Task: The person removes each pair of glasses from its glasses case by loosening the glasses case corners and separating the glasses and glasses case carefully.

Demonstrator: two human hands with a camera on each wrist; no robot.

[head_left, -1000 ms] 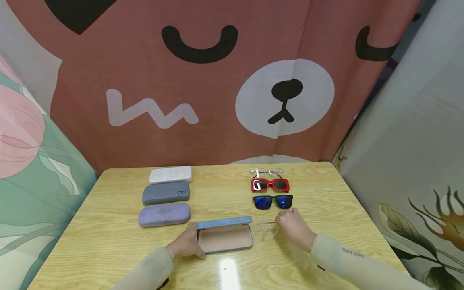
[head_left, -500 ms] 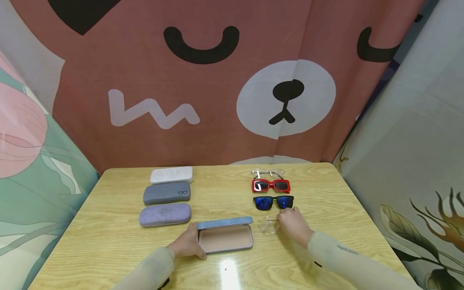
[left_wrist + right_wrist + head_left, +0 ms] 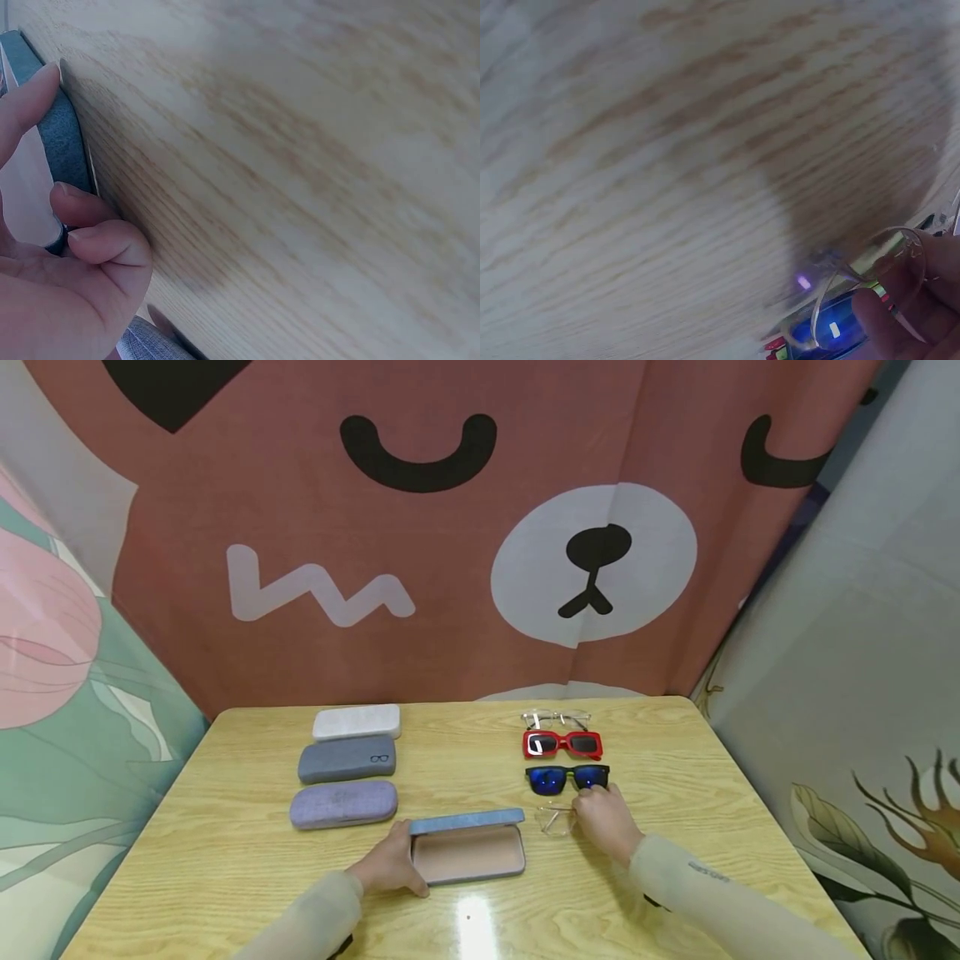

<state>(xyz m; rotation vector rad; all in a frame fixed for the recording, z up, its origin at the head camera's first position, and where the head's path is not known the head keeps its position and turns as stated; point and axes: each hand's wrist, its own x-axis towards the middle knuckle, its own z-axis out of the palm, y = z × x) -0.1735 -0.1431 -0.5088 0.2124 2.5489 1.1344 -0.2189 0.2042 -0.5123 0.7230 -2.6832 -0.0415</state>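
Note:
My left hand (image 3: 390,862) grips the left end of a blue glasses case (image 3: 467,821), its thumb near the front corner. The case's lid is raised, showing a bare beige lining. In the left wrist view, fingertips of the left hand (image 3: 82,262) lie along the blue case wall (image 3: 64,142). Just right of the case, my right hand (image 3: 606,822) pinches thin-framed clear glasses (image 3: 557,821) by their right side. The right wrist view has these glasses' thin rim (image 3: 815,311) overlapping blue-lensed sunglasses (image 3: 832,326); curled fingers of the right hand (image 3: 907,307) cover part of them.
Behind the right hand, dark sunglasses (image 3: 549,781), red sunglasses (image 3: 562,743) and clear glasses (image 3: 557,720) lie in a column. Purple (image 3: 343,804), grey-blue (image 3: 337,760) and white (image 3: 357,722) closed cases line the left. A printed curtain (image 3: 300,652) hangs behind the table.
The clear glasses in my right hand have tilted, their lenses shifting up and back toward the dark sunglasses. My left hand and the open case hold the same position.

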